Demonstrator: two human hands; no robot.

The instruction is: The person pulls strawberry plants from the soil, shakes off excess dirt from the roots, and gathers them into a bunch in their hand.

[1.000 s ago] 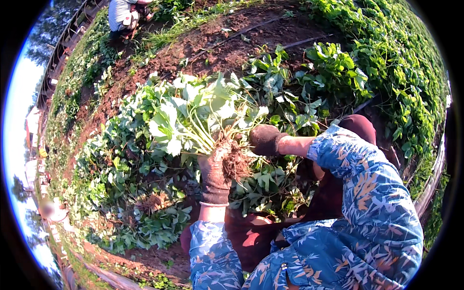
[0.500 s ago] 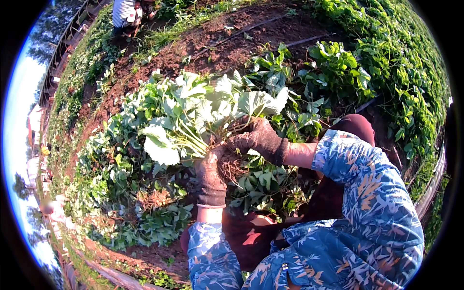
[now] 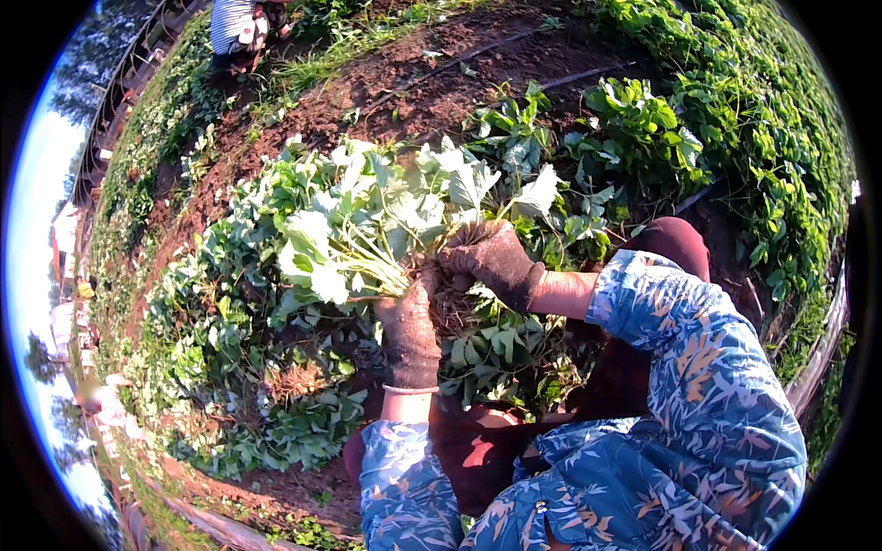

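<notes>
A bunch of leafy green plants (image 3: 395, 216), with long pale stems and bare roots, is held up in front of me. My left hand (image 3: 411, 335), in a brown soil-stained glove, is closed around the base of the stems. Brown stringy roots (image 3: 452, 315) hang just to the right of it. My right hand (image 3: 497, 261), gloved the same way, has its fingers closed at the right side of the bunch, by the stem bases and roots. What exactly its fingertips grip is hidden.
Beneath the bunch lies a heap of pulled plants (image 3: 303, 422). Rooted plants (image 3: 643, 124) and a dense green bed (image 3: 781, 165) stand to the right. Reddish soil (image 3: 404, 106) with thin dark lines runs behind. Another person (image 3: 241, 32) is at the far upper left.
My left hand and the bunch have shifted slightly to the right, and the leaves have swung. My right hand has moved only a little, its fingers still curled at the bunch.
</notes>
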